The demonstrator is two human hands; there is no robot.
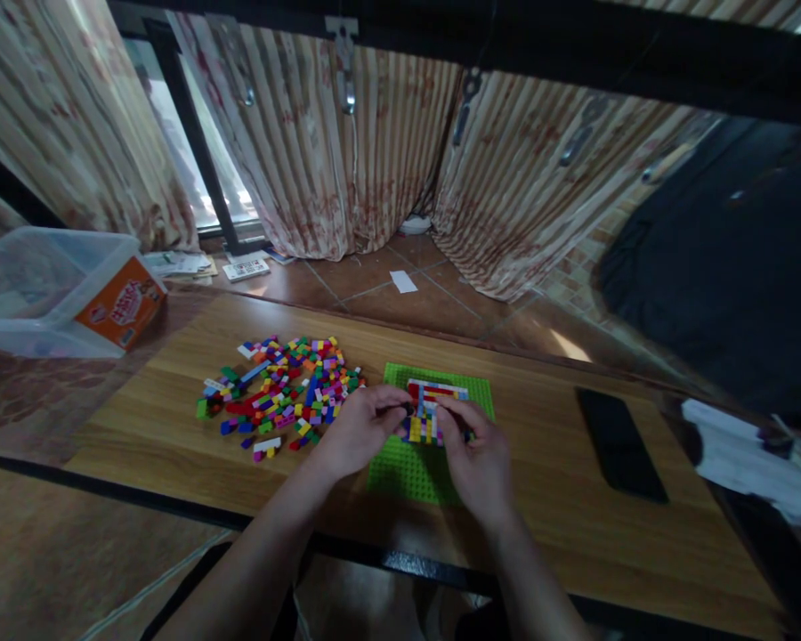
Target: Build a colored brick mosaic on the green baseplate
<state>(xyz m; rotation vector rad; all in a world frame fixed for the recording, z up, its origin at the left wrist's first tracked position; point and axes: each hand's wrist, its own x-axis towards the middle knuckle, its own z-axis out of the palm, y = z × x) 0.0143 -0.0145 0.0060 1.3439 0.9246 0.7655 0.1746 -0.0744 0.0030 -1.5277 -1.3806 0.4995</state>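
Observation:
A green studded baseplate lies on the wooden table, bearing a low build of toy bricks in yellow, white, red and blue. My left hand is at the build's left side, thumb and forefinger pinched together. Something small and dark shows by those fingertips, too small to name. From the right, my right hand curls over the build, thumb and forefinger against its bricks and hiding part of them. To the left of the plate spreads a heap of loose toy bricks in many colours.
A black phone lies on the table at the right. Beyond the left end stands a clear plastic box with an orange label. Papers lie off the right edge. Curtains hang behind.

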